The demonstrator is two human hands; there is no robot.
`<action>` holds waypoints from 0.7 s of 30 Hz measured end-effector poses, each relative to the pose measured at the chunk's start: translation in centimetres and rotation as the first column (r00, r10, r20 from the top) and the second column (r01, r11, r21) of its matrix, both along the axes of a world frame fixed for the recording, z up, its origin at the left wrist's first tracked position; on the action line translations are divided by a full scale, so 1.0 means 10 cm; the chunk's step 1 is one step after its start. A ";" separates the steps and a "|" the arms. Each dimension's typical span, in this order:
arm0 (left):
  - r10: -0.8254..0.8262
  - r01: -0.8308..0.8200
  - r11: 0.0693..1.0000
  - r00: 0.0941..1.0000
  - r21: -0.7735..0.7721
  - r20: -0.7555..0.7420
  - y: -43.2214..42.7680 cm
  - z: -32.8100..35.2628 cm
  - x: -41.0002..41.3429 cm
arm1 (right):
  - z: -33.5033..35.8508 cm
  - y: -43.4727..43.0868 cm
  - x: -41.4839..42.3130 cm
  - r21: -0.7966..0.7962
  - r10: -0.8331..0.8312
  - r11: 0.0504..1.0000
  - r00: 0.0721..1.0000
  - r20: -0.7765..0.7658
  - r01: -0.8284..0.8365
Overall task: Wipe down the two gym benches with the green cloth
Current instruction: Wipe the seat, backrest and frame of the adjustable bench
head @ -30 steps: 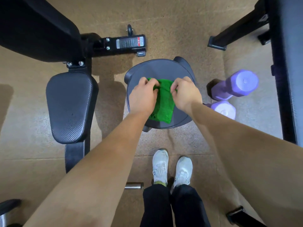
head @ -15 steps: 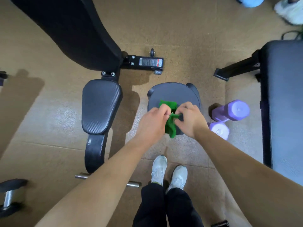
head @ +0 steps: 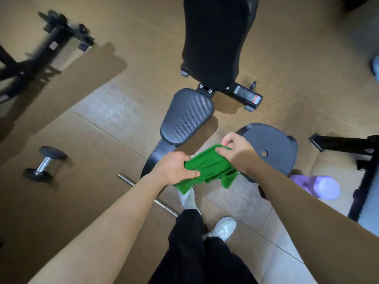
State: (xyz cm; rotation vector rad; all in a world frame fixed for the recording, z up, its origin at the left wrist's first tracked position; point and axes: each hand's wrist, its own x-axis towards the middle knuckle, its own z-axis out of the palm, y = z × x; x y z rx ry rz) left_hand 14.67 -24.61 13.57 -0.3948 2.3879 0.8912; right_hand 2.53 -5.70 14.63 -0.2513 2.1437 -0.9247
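Both hands hold the cloth (head: pixel 209 169) in the air before the bench (head: pixel 185 115): left hand (head: pixel 174 168) gripping one end, right hand (head: pixel 235 149) pinching the other.

Green cloth (head: pixel 207 169) now off the round stool (head: pixel 272 144), midair between left hand (head: pixel 174 169) and right hand (head: pixel 235 153).

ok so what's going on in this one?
A person stands at the foot of a gym bench, holding the green cloth bunched between both hands in the air. The left hand grips one end and the right hand pinches the other edge. The cloth is not on the bench pads, so wiping has not started. A round black stool stands just right of the hands, with a purple dumbbell on the floor beyond it.
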 end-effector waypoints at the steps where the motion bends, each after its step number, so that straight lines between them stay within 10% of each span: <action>1: 0.077 -0.079 0.996 0.996 0.040 0.039 -0.12 -0.10 0.10 | -0.05 -0.13 0.03 -0.003 0.007 1.000 1.000 0.030 -0.007; 6: 0.488 -0.502 0.839 0.865 0.211 0.118 -0.62 -0.54 0.38 | -0.38 -0.60 0.01 0.165 0.349 0.915 0.928 0.128 -0.367; 12: 0.727 -0.693 0.604 0.682 0.395 0.085 -1.08 -0.82 0.03 | -0.84 -1.03 -0.26 0.542 0.714 0.492 0.672 0.197 -0.682; 18: 0.749 -0.713 0.580 0.657 0.394 0.086 -1.42 -0.86 -0.78 | -0.95 -1.35 -0.92 0.544 0.300 0.820 0.944 -0.138 -0.180; 21: 0.788 -0.726 0.568 0.616 0.389 0.000 -1.60 -0.80 -1.24 | -0.78 -1.61 -1.30 0.424 0.113 0.905 0.940 -0.320 0.035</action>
